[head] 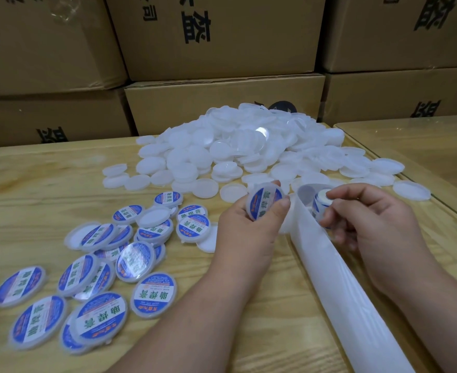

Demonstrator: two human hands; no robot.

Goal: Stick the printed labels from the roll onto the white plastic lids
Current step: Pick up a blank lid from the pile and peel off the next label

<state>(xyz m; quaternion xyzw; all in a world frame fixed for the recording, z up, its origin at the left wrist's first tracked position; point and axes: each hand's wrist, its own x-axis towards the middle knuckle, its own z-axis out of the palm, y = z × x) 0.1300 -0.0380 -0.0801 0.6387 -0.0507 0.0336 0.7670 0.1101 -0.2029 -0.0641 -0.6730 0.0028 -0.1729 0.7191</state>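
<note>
Hands meet just past the middle of the wooden table [33, 184], seen from the head camera looking down. The left hand [245, 222] holds a labelled lid [265, 203] tilted up toward the person, thumb and fingers curled round its rim, probably so the blue label sits flat and can be checked. The right hand [370, 219] pinches the next label [321, 205] at the end of the backing strip [337, 281], fingers bent close around it; I judge it is being peeled free. That white strip runs from the near right edge up to the hands, keeping fresh labels within reach. Plain white lids [235, 146] lie heaped at the far side, touching the cardboard boxes [222, 49] stacked behind. Finished lids [92, 278] are scattered near left, clear of the unlabelled heap, which keeps done and undone apart. Much of the heap remains.
</note>
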